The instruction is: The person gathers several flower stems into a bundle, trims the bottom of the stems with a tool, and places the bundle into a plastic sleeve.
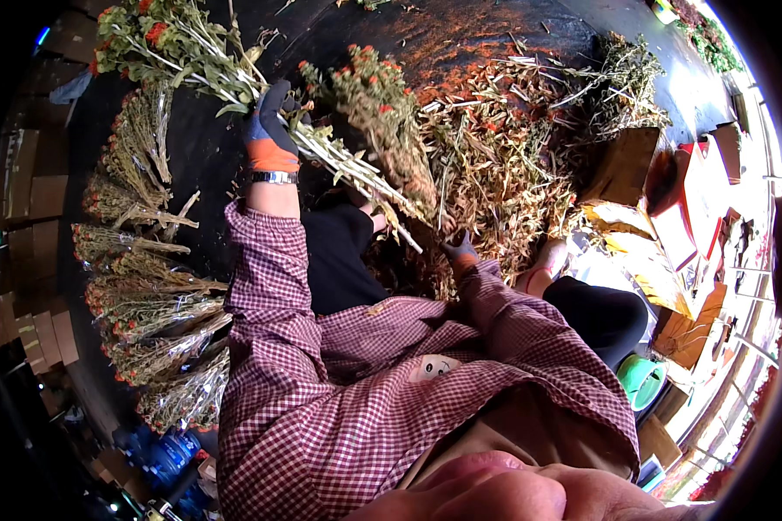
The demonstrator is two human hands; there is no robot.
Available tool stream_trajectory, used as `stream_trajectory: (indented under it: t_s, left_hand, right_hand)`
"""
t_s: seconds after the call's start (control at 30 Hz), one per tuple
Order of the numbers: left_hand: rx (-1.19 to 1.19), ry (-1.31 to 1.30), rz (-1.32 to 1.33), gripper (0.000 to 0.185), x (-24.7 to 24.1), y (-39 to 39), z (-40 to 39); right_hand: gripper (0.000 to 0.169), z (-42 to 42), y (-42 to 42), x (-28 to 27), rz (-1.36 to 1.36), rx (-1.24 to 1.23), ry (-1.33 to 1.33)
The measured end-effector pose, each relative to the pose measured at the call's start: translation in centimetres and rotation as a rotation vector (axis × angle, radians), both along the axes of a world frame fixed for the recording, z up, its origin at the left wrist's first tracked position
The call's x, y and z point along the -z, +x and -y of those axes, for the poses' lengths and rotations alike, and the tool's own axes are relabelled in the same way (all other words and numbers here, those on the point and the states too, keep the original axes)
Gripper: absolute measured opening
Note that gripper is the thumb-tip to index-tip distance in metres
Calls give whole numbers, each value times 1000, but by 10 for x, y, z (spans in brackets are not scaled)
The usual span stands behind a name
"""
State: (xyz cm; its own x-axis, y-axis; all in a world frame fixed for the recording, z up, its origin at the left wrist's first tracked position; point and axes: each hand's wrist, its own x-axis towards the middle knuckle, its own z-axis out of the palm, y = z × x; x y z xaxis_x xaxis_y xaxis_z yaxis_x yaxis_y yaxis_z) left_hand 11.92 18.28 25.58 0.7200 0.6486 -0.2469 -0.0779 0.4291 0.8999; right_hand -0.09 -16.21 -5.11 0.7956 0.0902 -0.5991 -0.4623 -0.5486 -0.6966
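My left hand (275, 120), in a dark glove with an orange cuff, is closed around pale stems of a long flower bunch (192, 68). Its leafy red-orange heads point to the upper left, and its bare stem ends (365, 179) slant down to the right. Beside those ends lies a second bunch (384, 107) with red heads and drying leaves. My right hand (461, 251), also gloved, is low by the butt end of this second bunch, at the edge of a heap of dry leaves and stalks (495, 156). Whether it grips anything is unclear.
Several tied dried bunches (153, 280) fan out along my left on a dark sheet (199, 140). Cardboard boxes (29, 182) and blue water bottles (173, 452) stand beyond. A carton (622, 166), a red-edged bag (697, 189) and a green bucket (643, 384) are at my right.
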Motion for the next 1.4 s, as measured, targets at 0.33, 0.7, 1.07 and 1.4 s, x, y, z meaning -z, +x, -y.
stream_trajectory:
  t_s: [0.33, 0.7, 1.07, 1.4]
  left_hand:
    - [-113, -113, 56, 16, 5, 20, 14]
    - [-108, 222, 110, 18, 15, 16, 23]
    - [19, -124, 20, 19, 73, 35, 49]
    - [-18, -23, -380, 21, 101, 21, 58]
  right_hand:
    - [34, 105, 19, 6, -284, 140, 949]
    - [74, 139, 32, 59, 36, 143, -123]
    - [77, -79, 64, -213, 954, -270, 176]
    - [53, -85, 66, -139, 127, -199, 881]
